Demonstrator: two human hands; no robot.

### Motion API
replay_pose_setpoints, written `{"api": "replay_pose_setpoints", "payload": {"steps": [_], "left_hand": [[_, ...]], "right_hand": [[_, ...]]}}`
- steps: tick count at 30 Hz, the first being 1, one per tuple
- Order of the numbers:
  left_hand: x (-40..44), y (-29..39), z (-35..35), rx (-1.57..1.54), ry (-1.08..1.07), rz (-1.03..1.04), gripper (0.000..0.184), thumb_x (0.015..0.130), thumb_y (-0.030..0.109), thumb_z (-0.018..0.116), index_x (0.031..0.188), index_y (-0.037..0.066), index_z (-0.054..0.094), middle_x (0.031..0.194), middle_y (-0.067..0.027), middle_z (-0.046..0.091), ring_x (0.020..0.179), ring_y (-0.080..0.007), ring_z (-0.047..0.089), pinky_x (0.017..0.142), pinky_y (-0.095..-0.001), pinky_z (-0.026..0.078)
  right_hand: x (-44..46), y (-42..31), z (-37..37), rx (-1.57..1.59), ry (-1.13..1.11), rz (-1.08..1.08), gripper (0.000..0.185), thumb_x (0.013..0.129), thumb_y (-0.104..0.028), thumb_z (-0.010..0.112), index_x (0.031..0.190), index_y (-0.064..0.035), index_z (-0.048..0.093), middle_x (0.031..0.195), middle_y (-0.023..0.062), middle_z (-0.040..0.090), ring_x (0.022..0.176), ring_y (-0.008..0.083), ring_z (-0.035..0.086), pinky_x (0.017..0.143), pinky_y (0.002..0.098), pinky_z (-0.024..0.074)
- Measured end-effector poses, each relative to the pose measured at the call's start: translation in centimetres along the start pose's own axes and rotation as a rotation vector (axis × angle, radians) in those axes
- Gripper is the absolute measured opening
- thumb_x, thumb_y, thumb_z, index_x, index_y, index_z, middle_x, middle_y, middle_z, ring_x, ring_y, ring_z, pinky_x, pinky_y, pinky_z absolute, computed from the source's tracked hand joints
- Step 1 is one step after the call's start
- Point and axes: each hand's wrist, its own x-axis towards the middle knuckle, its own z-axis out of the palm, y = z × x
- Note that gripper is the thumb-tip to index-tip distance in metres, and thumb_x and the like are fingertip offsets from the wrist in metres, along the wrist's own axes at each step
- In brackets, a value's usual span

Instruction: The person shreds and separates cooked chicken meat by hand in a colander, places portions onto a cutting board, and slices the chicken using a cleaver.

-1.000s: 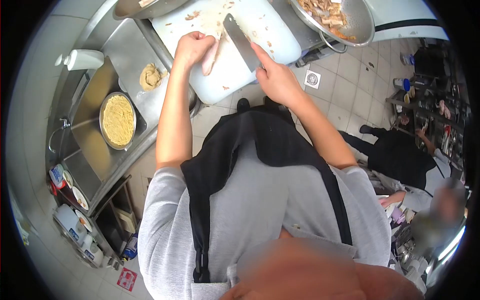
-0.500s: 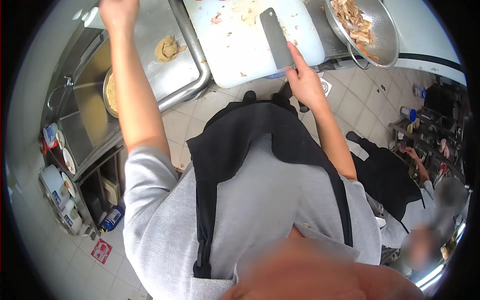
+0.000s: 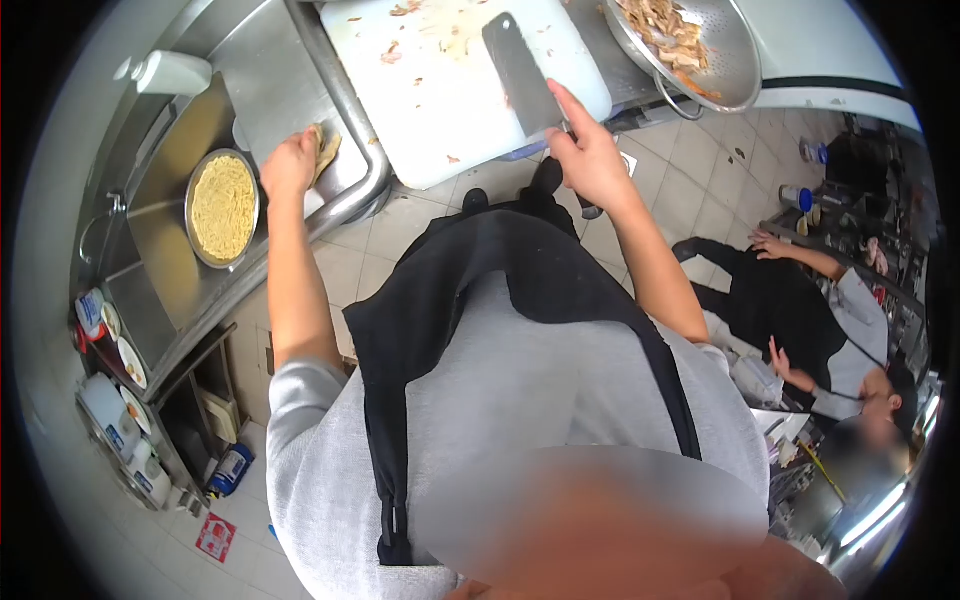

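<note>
L hand (image 3: 289,163): grip closed on 1 tan cloth (image 3: 328,153), at steel tabletop (image 3: 270,65)
R hand (image 3: 594,162): grip round 1 cleaver (image 3: 522,78), blade over 1 white board (image 3: 420,125)
Colander (image 3: 738,70): 1, w/ brown pcs (image 3: 665,40), R of board

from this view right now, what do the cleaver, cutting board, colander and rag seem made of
Cleaver: probably steel, from its flat, dull grey blade.
Cutting board: likely plastic, pale and smooth, no wood grain showing.
Colander: metal, probably stainless steel, from its silvery sheen and perforated wall.
Rag in the left hand: likely cloth, matte tan, from its soft folds; fibre can't be told.
</note>
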Motion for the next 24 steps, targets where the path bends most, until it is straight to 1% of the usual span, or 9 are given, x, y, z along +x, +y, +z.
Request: {"api": "replay_pose_setpoints", "payload": {"steps": [2,3,5,9,12,14,15,17,24], "left_hand": [[-0.7,0.4,-1.2,0.106,0.207,0.036,0.054,0.099,0.060,0.053,0.119,0.014,0.076,0.113,-0.0159,0.074,0.109,-0.0373,0.069,0.096,-0.0477,0.052],[-0.9,1.0,-1.9,0.106,0.200,0.048,0.054,0.099,0.060,0.053,0.119,0.014,0.076,0.113,-0.0159,0.074,0.109,-0.0373,0.069,0.096,-0.0477,0.052],[-1.0,3.0,-3.7,0.026,0.484,0.165,0.047,0.094,0.055,0.065,0.114,0.014,0.077,0.113,-0.0127,0.074,0.110,-0.0344,0.069,0.096,-0.0472,0.053],[-0.8,11.2,-5.9,-0.164,0.494,0.470,0.035,0.088,0.038,0.076,0.110,0.011,0.076,0.111,-0.0118,0.074,0.108,-0.0329,0.069,0.094,-0.0443,0.054],[-0.1,18.1,-4.9,-0.449,0.390,0.597,0.028,0.087,0.028,0.077,0.108,0.011,0.076,0.112,-0.0119,0.074,0.106,-0.0336,0.069,0.093,-0.0431,0.055],[1.0,21.2,-3.3,-0.413,0.393,0.826,0.026,0.086,0.025,0.077,0.108,0.011,0.077,0.113,-0.0108,0.074,0.107,-0.0331,0.069,0.093,-0.0436,0.055],[1.0,22.1,-2.7,-0.411,0.384,0.836,0.026,0.086,0.025,0.077,0.108,0.011,0.077,0.113,-0.0108,0.074,0.107,-0.0331,0.069,0.093,-0.0436,0.055],[1.2,23.6,-1.6,-0.307,0.200,0.810,0.031,0.087,0.025,0.078,0.115,0.010,0.075,0.113,-0.0105,0.073,0.104,-0.0301,0.069,0.091,-0.0407,0.055],[1.6,23.7,-0.6,-0.273,0.123,0.800,0.033,0.086,0.025,0.078,0.114,0.007,0.075,0.112,-0.0086,0.074,0.106,-0.0293,0.068,0.093,-0.0405,0.054]], "right_hand": [[-1.0,-2.3,-1.9,-0.020,0.033,0.169,0.062,0.097,-0.018,0.059,0.157,-0.0234,0.044,0.108,0.0213,0.074,0.083,0.0307,0.071,0.086,0.0401,0.0537],[-1.0,-2.0,-2.6,-0.048,0.048,0.177,0.063,0.097,-0.019,0.059,0.157,-0.0240,0.044,0.111,0.0208,0.074,0.083,0.0297,0.070,0.086,0.0390,0.0536],[-1.2,-1.3,-3.6,-0.082,0.103,0.138,0.063,0.097,-0.019,0.059,0.158,-0.0245,0.044,0.110,0.0209,0.074,0.084,0.0306,0.071,0.087,0.0392,0.0538],[-1.0,1.7,-3.8,-0.238,0.138,0.009,0.063,0.096,-0.021,0.058,0.157,-0.0218,0.043,0.108,0.0220,0.074,0.093,0.0394,0.072,0.090,0.0449,0.0533],[-1.6,2.5,-3.0,-0.338,0.118,0.011,0.063,0.097,-0.022,0.058,0.158,-0.0210,0.043,0.109,0.0201,0.076,0.095,0.0411,0.071,0.090,0.0462,0.0528],[-1.6,2.2,-2.4,-0.321,0.120,0.026,0.062,0.098,-0.022,0.058,0.158,-0.0211,0.042,0.107,0.0188,0.077,0.094,0.0409,0.072,0.090,0.0465,0.0525],[-1.9,1.9,-2.3,-0.142,0.091,0.051,0.063,0.099,-0.019,0.058,0.159,-0.0240,0.042,0.095,0.0110,0.068,0.072,0.0248,0.061,0.069,0.0378,0.0496],[-2.3,-0.3,-2.5,0.138,-0.001,0.220,0.063,0.101,-0.016,0.056,0.161,-0.0260,0.040,0.080,0.0028,0.054,0.049,0.0083,0.049,0.047,0.0281,0.0454],[-1.5,1.2,-1.8,0.303,-0.110,0.246,0.063,0.103,-0.015,0.053,0.163,-0.0249,0.036,0.076,0.0011,0.050,0.047,0.0086,0.049,0.046,0.0276,0.0449]]}}
